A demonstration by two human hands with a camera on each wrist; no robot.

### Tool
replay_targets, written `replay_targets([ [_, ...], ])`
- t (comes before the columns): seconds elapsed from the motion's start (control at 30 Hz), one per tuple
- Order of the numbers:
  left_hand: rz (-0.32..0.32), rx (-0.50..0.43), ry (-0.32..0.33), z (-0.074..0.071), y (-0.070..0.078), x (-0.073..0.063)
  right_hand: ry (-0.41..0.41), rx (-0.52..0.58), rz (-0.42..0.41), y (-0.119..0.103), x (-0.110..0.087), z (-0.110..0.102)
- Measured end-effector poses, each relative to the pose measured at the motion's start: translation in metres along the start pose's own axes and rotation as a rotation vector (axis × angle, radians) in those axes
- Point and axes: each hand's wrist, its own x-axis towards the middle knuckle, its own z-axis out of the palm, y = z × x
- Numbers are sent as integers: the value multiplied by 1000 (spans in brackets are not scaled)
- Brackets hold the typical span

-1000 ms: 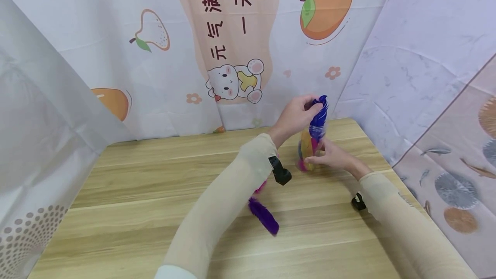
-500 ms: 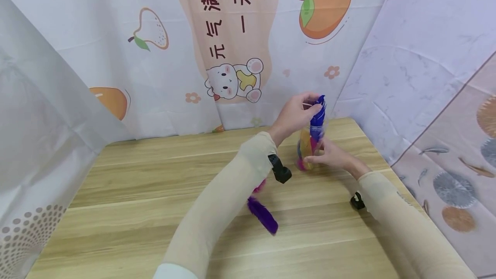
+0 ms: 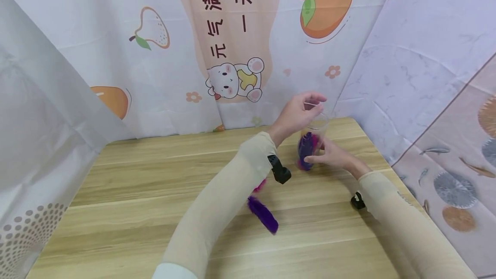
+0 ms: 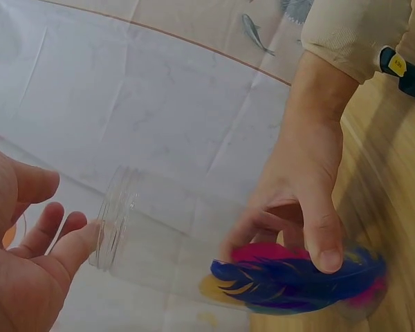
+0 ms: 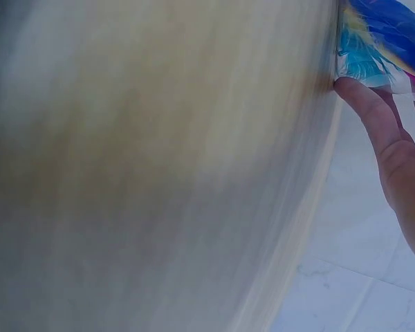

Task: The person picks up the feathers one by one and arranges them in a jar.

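A clear, wide-mouthed jar (image 3: 320, 123) stands upright at the table's back right. My right hand (image 3: 332, 155) holds it round its lower part, thumb in front. Inside, low in the jar, lies a dark blue feather (image 4: 297, 280), with pink, yellow and teal feathers behind it. Beside the jar's mouth is my left hand (image 3: 296, 115), fingers spread and holding nothing; in the left wrist view a finger touches or nearly touches the rim. On the table (image 3: 155, 175) lies a purple feather (image 3: 263, 215). A pink feather (image 3: 260, 185) is partly hidden by my left sleeve.
A printed white curtain (image 3: 162, 76) hangs along the table's back edge. Another pale curtain (image 3: 410, 55) closes off the right side near the jar. Each wrist wears a small black camera mount (image 3: 280, 169).
The blue feather, pinched by my left hand at the jar's mouth before, has dropped down inside the jar. My left fingers have parted. My right hand keeps its place on the jar.
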Motion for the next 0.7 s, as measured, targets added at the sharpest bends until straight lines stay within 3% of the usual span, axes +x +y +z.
replay_targets([
  [0.2, 36, -3, -25, -3, -5, -1, 9, 11, -19, 2, 0, 0],
  [0.33, 82, -100, -45, -5, -9, -4, 12, 23, -22, 2, -1, 1],
  [0.5, 88, -249, -86, -9, -8, -8, 11, 13, -18, 3, 0, 0],
  [0.6, 74, -294, -165, -15, -7, -10, 10, 8, -28, 2, 0, 0],
  [0.7, 8, -294, -311, -24, -9, -14, -5, 15, -47, 1, 0, 0],
])
